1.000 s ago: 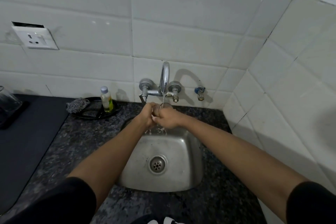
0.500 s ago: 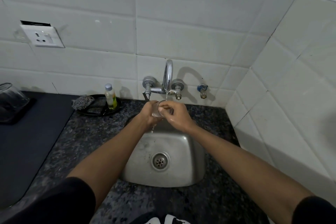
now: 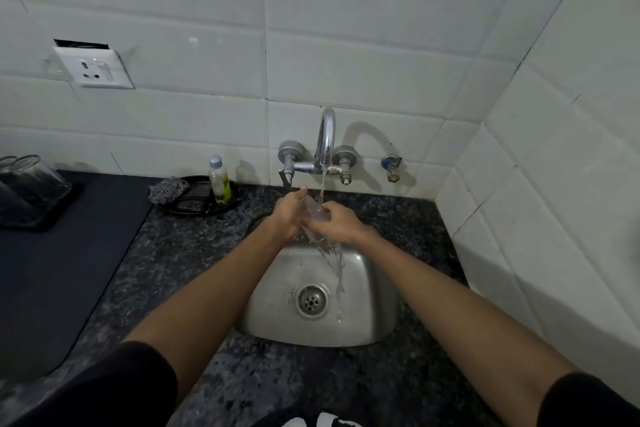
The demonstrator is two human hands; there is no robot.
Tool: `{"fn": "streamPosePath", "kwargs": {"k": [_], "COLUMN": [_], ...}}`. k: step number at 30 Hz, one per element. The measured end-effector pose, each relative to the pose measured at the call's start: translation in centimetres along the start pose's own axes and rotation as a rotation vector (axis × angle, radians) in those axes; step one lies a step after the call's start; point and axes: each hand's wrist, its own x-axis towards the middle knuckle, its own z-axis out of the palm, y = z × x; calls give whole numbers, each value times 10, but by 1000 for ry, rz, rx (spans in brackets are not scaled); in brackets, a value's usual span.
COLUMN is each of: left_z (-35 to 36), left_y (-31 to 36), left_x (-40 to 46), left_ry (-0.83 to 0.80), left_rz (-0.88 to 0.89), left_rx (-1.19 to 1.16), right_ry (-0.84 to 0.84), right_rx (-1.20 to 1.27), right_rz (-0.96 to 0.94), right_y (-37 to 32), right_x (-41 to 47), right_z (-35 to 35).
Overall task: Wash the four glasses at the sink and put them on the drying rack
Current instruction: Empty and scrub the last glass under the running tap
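Observation:
A clear glass [image 3: 314, 211] is tilted under the running tap [image 3: 326, 135], above the steel sink [image 3: 374, 295]. My left hand [image 3: 287, 215] grips it from the left and my right hand [image 3: 341, 224] wraps it from the right. Water pours out of the glass and falls toward the drain [image 3: 312, 300]. More glasses [image 3: 26, 184] stand upside down on a black drying rack [image 3: 45, 224] at the far left, on a dark mat [image 3: 62, 270].
A black dish [image 3: 194, 206] behind the sink's left side holds a grey scrubber [image 3: 168, 188] and a small soap bottle [image 3: 219, 179]. The counter is speckled dark stone [image 3: 180, 260]. Tiled walls close the back and right. A wall socket [image 3: 93, 68] sits upper left.
The glass has tipped over from upright, and water now spills out of it into the sink. Both hands stay at the tap. The view has shifted slightly.

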Motion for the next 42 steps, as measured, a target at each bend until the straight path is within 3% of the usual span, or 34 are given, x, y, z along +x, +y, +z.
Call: {"fn": "streamPosePath", "kwargs": {"k": [5, 9, 13, 17, 22, 35, 42], "left_z": [1, -8, -14, -12, -14, -9, -4], "left_y": [5, 6, 15, 31, 35, 32, 35], "left_x": [-2, 11, 24, 29, 35, 24, 18], "left_ry": [27, 164, 374, 465, 502, 504, 479], "left_rz": [72, 138, 274, 433, 531, 607, 599], "left_rx": [-38, 51, 317, 638, 866, 1087, 1188], "right_ry": [32, 74, 55, 89, 100, 214, 221], "right_rx": [149, 335, 407, 448, 432, 166, 137], "right_rz": [84, 140, 156, 136, 34, -251, -327], "right_y": [0, 6, 15, 21, 27, 12, 5], "right_x": [4, 9, 11, 14, 15, 9, 6], "right_z": [6, 14, 18, 19, 18, -1, -6]}}
